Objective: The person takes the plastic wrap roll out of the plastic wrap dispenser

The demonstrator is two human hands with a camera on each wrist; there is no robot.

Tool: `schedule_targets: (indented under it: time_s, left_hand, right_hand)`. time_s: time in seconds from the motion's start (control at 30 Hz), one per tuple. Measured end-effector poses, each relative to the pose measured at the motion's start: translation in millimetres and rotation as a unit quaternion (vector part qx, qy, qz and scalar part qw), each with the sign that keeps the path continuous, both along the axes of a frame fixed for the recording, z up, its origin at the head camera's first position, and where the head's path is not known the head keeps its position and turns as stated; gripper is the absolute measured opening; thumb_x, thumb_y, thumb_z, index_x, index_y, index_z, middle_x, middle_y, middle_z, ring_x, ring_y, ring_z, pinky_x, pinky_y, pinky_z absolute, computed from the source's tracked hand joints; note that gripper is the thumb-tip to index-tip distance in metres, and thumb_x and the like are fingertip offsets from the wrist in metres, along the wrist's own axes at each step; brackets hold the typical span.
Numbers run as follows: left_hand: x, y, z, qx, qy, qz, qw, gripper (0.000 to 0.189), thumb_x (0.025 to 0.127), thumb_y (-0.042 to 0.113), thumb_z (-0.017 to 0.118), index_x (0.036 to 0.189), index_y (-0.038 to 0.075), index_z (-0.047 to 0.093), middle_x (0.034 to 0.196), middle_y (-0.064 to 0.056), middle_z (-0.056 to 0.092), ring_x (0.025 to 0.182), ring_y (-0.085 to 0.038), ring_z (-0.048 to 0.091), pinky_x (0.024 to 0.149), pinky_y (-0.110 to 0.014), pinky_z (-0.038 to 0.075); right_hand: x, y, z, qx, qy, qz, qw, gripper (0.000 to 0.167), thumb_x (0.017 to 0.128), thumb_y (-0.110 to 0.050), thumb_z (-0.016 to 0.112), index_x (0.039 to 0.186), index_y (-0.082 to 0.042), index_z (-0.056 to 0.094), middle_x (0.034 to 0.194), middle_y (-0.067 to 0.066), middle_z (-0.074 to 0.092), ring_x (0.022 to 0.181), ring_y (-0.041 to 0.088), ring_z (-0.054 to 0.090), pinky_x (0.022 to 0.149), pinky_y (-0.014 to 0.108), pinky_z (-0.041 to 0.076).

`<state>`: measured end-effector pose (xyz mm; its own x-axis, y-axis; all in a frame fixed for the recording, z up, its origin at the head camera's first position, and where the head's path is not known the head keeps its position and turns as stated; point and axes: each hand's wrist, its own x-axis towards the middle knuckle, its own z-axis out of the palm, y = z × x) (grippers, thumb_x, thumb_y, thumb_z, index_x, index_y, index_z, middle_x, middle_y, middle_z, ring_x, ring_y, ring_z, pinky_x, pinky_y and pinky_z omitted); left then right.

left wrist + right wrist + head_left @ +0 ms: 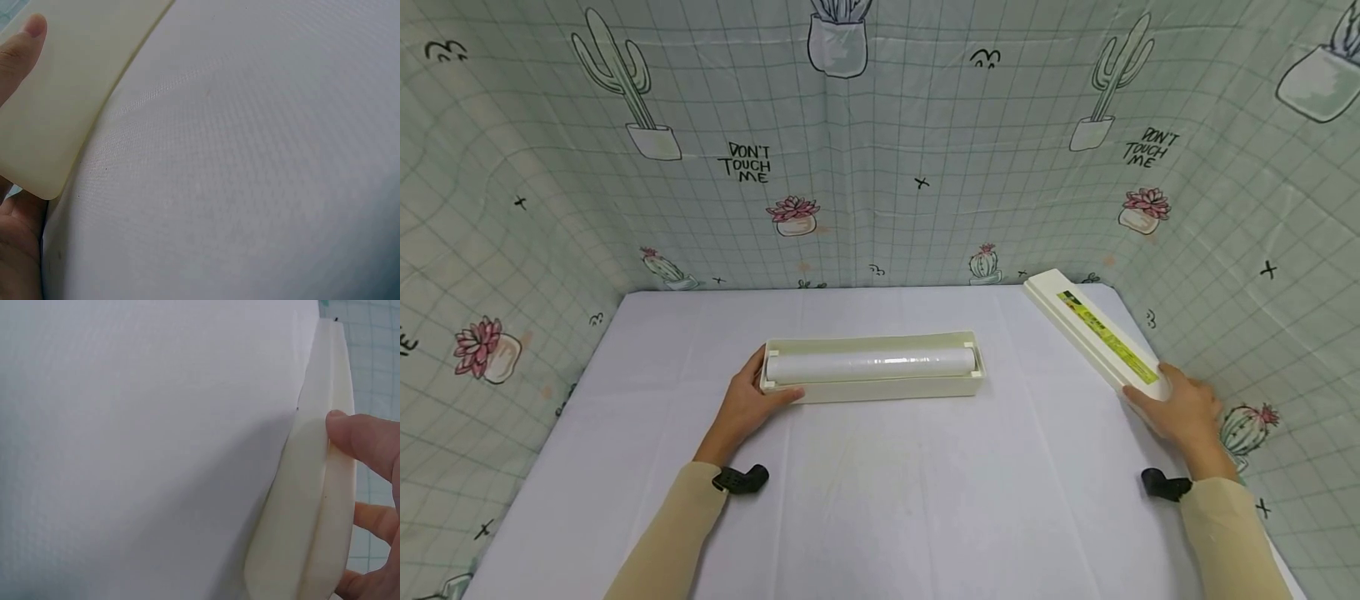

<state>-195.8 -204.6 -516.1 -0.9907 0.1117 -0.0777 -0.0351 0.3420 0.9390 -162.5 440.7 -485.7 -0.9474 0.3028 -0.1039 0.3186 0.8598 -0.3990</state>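
A long cream dispenser box (880, 388) lies across the middle of the table, holding a roll of clear plastic wrap (872, 364). My left hand (748, 410) grips its left end, thumb on the front wall; the left wrist view shows the thumb flat against the box (69, 81). At the right, my right hand (1183, 414) holds the near end of the box's long lid (1086, 340), which slants away to the back left. Its top bears a yellow-green label (1108, 337). In the right wrist view, the thumb presses one side of the lid (300, 487), fingers at the other.
A white cloth covers the table (880, 500). Behind and at both sides hangs a grid-patterned curtain (880, 225) printed with cacti, close to the lid and right hand. Black wrist straps (741, 479) sit over beige sleeves (666, 533).
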Motion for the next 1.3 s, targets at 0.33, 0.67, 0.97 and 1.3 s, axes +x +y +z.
schedule_targets:
  time_s: [0.33,0.67,0.97,1.3]
  left_hand:
    - [-1.9,3.0,-0.3,0.001,-0.001,0.002,1.0,0.105,0.088,0.02,0.084,0.167,0.016,0.016,0.158,-0.017,0.044,0.137,-0.034,0.052,0.107,-0.041,0.047]
    - [-0.3,2.6,-1.3,0.005,0.0,0.003,1.0,0.107,0.086,0.027,0.087,0.167,0.02,0.018,0.156,-0.013,0.046,0.135,-0.031,0.053,0.109,-0.046,0.046]
    - [-0.7,0.9,-3.0,0.004,-0.005,0.008,0.9999,0.108,0.085,0.029,0.088,0.166,0.021,0.018,0.157,-0.011,0.045,0.136,-0.029,0.053,0.108,-0.037,0.047]
    - [0.3,0.5,-1.6,-0.001,-0.002,0.01,1.0,0.108,0.085,0.031,0.088,0.166,0.019,0.019,0.157,-0.013,0.045,0.136,-0.031,0.053,0.109,-0.044,0.046]
  right_hand:
    - [-1.2,-13.3,13.6,-0.002,0.011,-0.002,0.9999,0.077,0.104,-0.05,0.048,0.154,0.007,0.035,0.149,0.049,0.026,0.133,0.073,0.018,0.097,0.085,0.02]
    - [-12.7,-48.1,35.9,0.03,0.1,0.061,0.9927,0.066,0.102,-0.043,0.055,0.144,0.009,0.049,0.143,0.044,0.044,0.134,0.064,0.032,0.104,0.078,0.022]
    - [-20.7,-87.9,48.8,-0.017,0.195,0.129,0.9721,0.06,0.096,-0.03,0.07,0.14,0.007,0.055,0.136,0.04,0.052,0.126,0.06,0.043,0.099,0.072,0.032]
    - [-26.1,-128.4,60.5,-0.037,0.166,0.186,0.9677,0.07,0.095,-0.035,0.073,0.147,0.005,0.048,0.147,0.036,0.044,0.138,0.058,0.034,0.109,0.074,0.026]
